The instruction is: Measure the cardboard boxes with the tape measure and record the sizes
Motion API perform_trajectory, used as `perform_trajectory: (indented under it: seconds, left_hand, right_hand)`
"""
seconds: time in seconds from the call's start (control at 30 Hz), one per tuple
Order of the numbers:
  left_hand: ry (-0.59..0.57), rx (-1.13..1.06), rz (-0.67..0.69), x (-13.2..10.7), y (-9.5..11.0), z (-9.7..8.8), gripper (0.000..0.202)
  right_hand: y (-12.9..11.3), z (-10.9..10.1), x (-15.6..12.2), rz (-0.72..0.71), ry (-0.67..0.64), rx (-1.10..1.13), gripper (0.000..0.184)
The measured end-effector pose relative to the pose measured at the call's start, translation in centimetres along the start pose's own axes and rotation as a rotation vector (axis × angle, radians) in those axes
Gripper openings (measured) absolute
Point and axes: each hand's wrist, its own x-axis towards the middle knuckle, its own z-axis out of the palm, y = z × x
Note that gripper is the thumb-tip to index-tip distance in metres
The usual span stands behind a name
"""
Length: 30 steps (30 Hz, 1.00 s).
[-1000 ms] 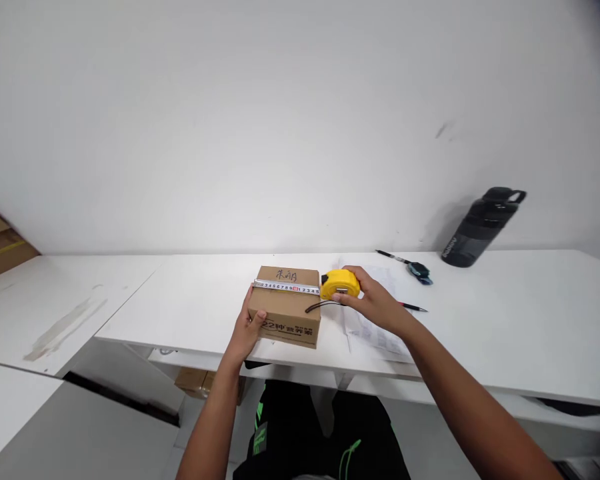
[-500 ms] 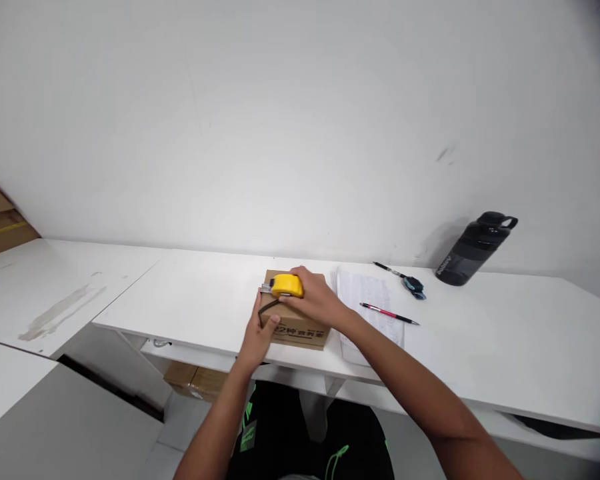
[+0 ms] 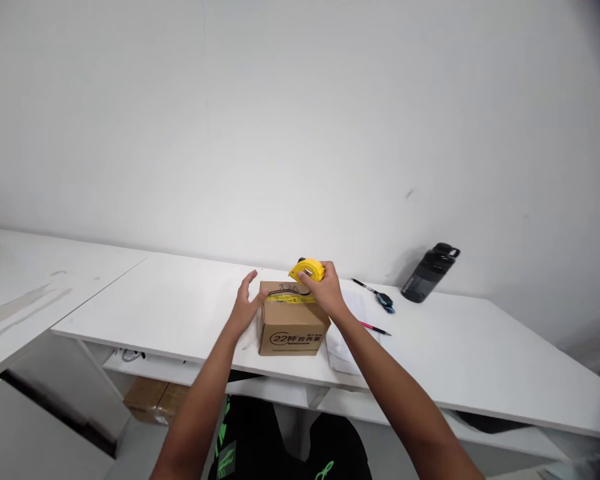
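My right hand [image 3: 326, 291] grips a yellow tape measure [image 3: 307, 270] over the back right part of a small cardboard box [image 3: 294, 319]. No pulled-out blade can be made out. A thin dark cord [image 3: 284, 291] runs from near the tape measure across the box top, past a strip of yellow tape [image 3: 290, 299]. Beside the box's back left corner is my left hand [image 3: 245, 308], thumb and fingers spread. Its thumb tip meets the box edge by the cord's end; whether it touches the cord I cannot tell. Dark print marks the box's front.
Right of the box lie papers [image 3: 345, 353], partly under my right arm, and a red and black pen [image 3: 376, 329]. Farther back are another pen [image 3: 363, 285], a small dark blue item [image 3: 385, 302] and a black bottle [image 3: 430, 273]. Cardboard boxes [image 3: 150, 400] sit beneath the white desk [image 3: 180, 300].
My right hand has lifted the tape measure off the box top, toward the back right. My left hand has let go and spread at the box's left side. The view has shifted.
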Motion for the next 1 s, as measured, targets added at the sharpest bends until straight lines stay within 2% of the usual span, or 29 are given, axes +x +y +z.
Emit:
perform_trajectory:
  seconds: [0.1, 0.17, 0.23, 0.37, 0.43, 0.57, 0.67, 0.77, 0.87, 1.0]
  left_hand:
    - [-0.089, -0.076, -0.097, 2.6, -0.4, 0.9, 0.048]
    - [-0.073, -0.076, -0.141, 2.3, -0.7, 1.8, 0.040]
    - [0.045, -0.046, -0.155, 0.7, -0.9, 2.4, 0.036]
    - [0.381, 0.143, -0.119, -2.9, -0.8, 3.0, 0.041]
    - [0.441, 0.202, -0.077, -3.8, -0.9, 3.1, 0.046]
    - [0.435, 0.168, -0.004, -3.7, -2.3, 3.1, 0.049]
    - [0.407, 0.097, 0.106, -3.3, -3.7, 3.0, 0.047]
    - [0.368, 0.044, 0.213, -3.3, -4.7, 2.7, 0.048]
    - [0.306, 0.035, 0.255, -3.6, -5.6, 2.5, 0.056]
    - [0.263, 0.151, 0.290, -3.8, -6.6, 2.3, 0.063]
  right_hand:
    - [0.1, 0.9, 0.6, 0.017, 0.041, -0.046, 0.051]
    - [-0.1, 1.8, 0.6, 0.001, 0.041, -0.100, 0.050]
    - [-0.1, 2.7, 0.5, -0.006, 0.023, -0.167, 0.049]
    - [0.1, 4.1, 0.0, 0.000, -0.057, -0.219, 0.050]
    - [0.0, 4.7, -0.2, -0.023, -0.095, -0.220, 0.051]
    - [-0.7, 5.8, -0.5, -0.106, -0.219, -0.266, 0.050]
    - [-1.3, 6.4, -0.4, -0.166, -0.314, -0.302, 0.047]
    - [-1.4, 6.7, 0.0, -0.179, -0.349, -0.309, 0.047]
    - [-1.2, 6.6, 0.4, -0.174, -0.369, -0.296, 0.046]
    - [-1.1, 6.3, 0.8, -0.182, -0.420, -0.286, 0.045]
